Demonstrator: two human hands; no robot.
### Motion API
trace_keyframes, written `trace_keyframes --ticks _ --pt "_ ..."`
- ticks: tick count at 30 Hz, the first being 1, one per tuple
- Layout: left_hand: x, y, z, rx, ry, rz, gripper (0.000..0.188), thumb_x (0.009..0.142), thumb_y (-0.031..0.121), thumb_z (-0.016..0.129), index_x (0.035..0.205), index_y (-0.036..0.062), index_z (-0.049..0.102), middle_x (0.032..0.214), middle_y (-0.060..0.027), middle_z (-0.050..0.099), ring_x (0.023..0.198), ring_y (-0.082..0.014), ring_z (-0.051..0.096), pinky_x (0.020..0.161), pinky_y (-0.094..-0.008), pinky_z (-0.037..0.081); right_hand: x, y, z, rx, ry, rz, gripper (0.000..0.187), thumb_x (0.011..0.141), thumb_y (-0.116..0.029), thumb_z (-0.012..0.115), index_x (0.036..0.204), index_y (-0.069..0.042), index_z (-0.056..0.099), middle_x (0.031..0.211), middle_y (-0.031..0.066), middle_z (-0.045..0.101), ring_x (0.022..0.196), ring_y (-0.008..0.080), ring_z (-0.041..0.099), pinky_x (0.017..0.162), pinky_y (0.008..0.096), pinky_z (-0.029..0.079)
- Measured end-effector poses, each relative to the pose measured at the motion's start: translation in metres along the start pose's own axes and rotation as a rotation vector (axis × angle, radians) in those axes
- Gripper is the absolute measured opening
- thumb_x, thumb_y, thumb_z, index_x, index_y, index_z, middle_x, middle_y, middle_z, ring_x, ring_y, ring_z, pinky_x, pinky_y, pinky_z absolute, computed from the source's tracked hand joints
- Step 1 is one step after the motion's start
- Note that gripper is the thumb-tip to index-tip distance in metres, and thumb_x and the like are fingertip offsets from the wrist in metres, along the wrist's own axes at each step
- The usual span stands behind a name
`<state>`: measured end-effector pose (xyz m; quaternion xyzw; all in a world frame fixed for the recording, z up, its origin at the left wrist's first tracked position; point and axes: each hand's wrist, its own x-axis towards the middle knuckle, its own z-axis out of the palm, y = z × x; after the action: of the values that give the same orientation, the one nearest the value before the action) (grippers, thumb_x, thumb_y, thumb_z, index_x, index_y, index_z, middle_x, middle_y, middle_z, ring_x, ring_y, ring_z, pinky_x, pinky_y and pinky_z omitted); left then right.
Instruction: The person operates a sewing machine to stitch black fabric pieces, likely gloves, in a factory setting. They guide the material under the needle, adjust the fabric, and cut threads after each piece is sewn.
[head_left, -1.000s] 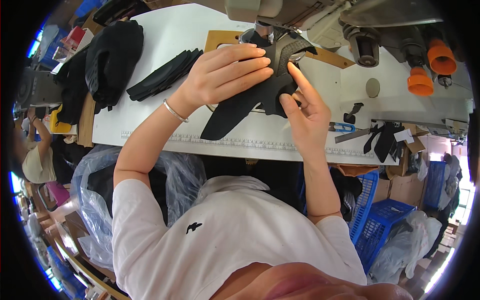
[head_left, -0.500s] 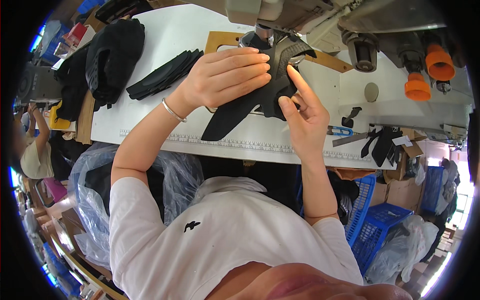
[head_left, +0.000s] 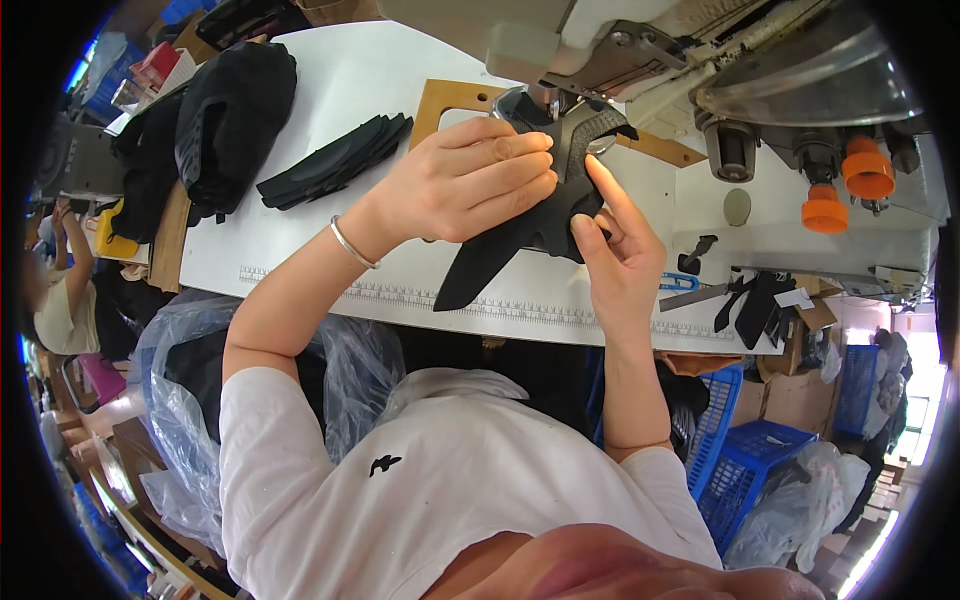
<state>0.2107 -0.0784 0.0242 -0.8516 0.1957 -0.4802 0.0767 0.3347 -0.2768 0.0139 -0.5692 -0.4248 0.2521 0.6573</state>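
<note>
A cut black fabric piece (head_left: 490, 262) lies under the head of a sewing machine (head_left: 590, 50). Its long pointed tail hangs toward the table's near edge, and a grey textured strip (head_left: 580, 145) curves along its far part. Over its left side rests my left hand (head_left: 480, 180), fingers together and bent on the cloth, its thumb hidden. My right hand (head_left: 622, 245) pinches the right edge, thumb against the cloth, with the index finger stretched toward the grey strip. The needle area is mostly hidden behind the machine head and my left fingers.
A fanned stack of black pieces (head_left: 335, 160) and a black bag-like item (head_left: 235, 125) lie to the left. A printed ruler (head_left: 480, 309) follows the white table's near edge. Blue-handled snips (head_left: 680, 282) and black scraps (head_left: 755, 310) are on the right. Blue crates (head_left: 750, 470) stand below.
The view has shifted slightly, so most things appear lower. The fabric's tail has swung a little right and nearer. Both hands keep much the same hold on it.
</note>
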Motion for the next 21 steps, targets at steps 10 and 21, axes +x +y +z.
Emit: trace_keyframes --ticks 10,21 --pt "-0.001 -0.004 0.004 0.002 0.005 -0.048 0.018 0.085 0.007 0.071 0.102 0.0009 0.073 0.107 -0.0099 0.073 0.107 -0.0253 0.073 0.082 -0.0377 0.057 0.004 -0.002 0.004 -0.044 0.040 0.036 0.052 0.100 -0.003 0.066 0.149 0.003 0.051 0.137 0.0118 0.065 0.112 0.0122 0.064 0.098 0.0259 0.051" --pt "-0.005 -0.015 0.013 0.030 0.085 -0.086 0.026 0.082 0.013 0.070 0.106 0.0042 0.074 0.108 -0.0066 0.074 0.099 -0.0228 0.071 0.081 -0.0354 0.053 0.015 -0.003 0.009 -0.105 0.101 0.003 0.051 0.099 -0.008 0.068 0.147 0.003 0.055 0.135 0.0121 0.066 0.108 0.0109 0.065 0.096 0.0268 0.051"
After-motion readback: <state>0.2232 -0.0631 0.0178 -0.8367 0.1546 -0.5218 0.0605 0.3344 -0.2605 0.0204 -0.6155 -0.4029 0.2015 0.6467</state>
